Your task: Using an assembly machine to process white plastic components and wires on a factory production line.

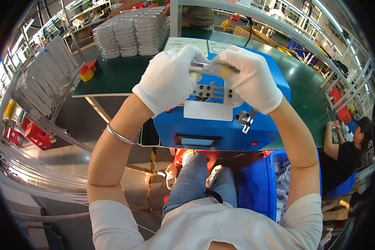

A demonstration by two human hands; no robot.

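1. Work piece: a thin, flat, pale strip [201, 65] is held level above the top of a blue machine [221, 121], over its grey perforated guide block [208, 91]. It appears not yet seated in the block; judged early to mid-step.
2. Left hand [168, 79]: white knit glove, fingers curled, pinching the strip's left end. A plain metal bangle [121, 135] sits on the forearm.
3. Right hand [250, 77]: same glove, fingers closed, pinching the strip's right end; a yellowish fingertip cover shows.
4. Machine: smooth blue box housing, blank white label patch on the front, dark slot low down, small metal lever [248, 118] at the right.
5. Desk [116, 77]: matte green top; stacks of clear moulded plastic trays [131, 31] at the far side, a yellow tape roll [86, 74] near the left edge.
6. Surroundings: bundled white cords [50, 71] hang at left; a blue plastic bin [258, 183] stands on the floor at right; another person [346, 154] sits beyond it.
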